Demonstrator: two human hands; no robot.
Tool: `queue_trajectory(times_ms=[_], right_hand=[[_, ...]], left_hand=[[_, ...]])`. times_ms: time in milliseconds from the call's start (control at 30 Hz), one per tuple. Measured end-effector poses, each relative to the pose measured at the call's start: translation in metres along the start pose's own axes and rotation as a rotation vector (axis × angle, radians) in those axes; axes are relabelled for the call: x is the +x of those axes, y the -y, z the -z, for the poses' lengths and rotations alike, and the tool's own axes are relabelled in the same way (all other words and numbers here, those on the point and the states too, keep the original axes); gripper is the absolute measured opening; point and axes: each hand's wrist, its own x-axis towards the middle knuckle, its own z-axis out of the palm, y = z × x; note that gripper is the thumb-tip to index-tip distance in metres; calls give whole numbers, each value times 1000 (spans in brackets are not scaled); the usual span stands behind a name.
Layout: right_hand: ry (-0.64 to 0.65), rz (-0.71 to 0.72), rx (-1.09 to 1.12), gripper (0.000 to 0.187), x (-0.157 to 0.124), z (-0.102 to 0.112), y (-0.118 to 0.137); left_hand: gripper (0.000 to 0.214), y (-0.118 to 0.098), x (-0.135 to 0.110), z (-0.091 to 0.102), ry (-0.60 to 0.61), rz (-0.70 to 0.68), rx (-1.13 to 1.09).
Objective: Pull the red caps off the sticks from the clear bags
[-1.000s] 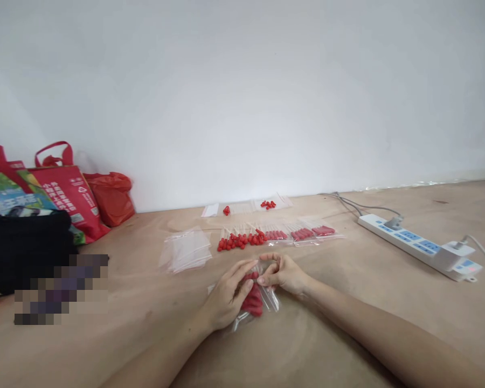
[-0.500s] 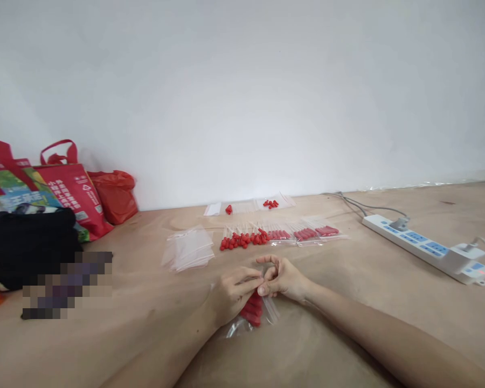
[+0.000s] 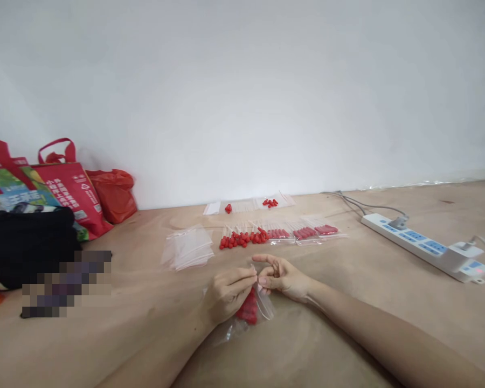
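Observation:
A clear zip bag with red-tipped sticks inside is held between my hands over the near part of the table. My left hand pinches the bag's top edge between thumb and fingers. From the other side, my right hand pinches the same edge with thumb and a bent finger, its index finger stretched out. The red ends point down toward me, and my fingers hide the upper part of the sticks. Beyond my hands, loose red-tipped sticks lie in a row beside filled zip bags.
Left of the row lies a stack of flat zip bags. More bags with red pieces lie by the wall. A white power strip with cables is at right. Red shopping bags and a black cloth item stand at left.
My left hand has shifted slightly left with the bag, and the bag's top edge now shows above its fingertips. My right hand still pinches the bag. The row of sticks is unchanged.

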Motion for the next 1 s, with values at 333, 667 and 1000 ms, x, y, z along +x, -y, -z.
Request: queue_trajectory(times_ms=[333, 667, 1000], right_hand=[[-103, 159, -240, 47, -2, 5, -6], [-29, 857, -1310, 27, -17, -2, -3], [-219, 877, -1369, 10, -9, -2, -8]], left_hand=[[17, 3, 2, 4, -14, 67, 18], [14, 5, -1, 3, 58, 163, 3], [16, 6, 1, 2, 161, 237, -70]])
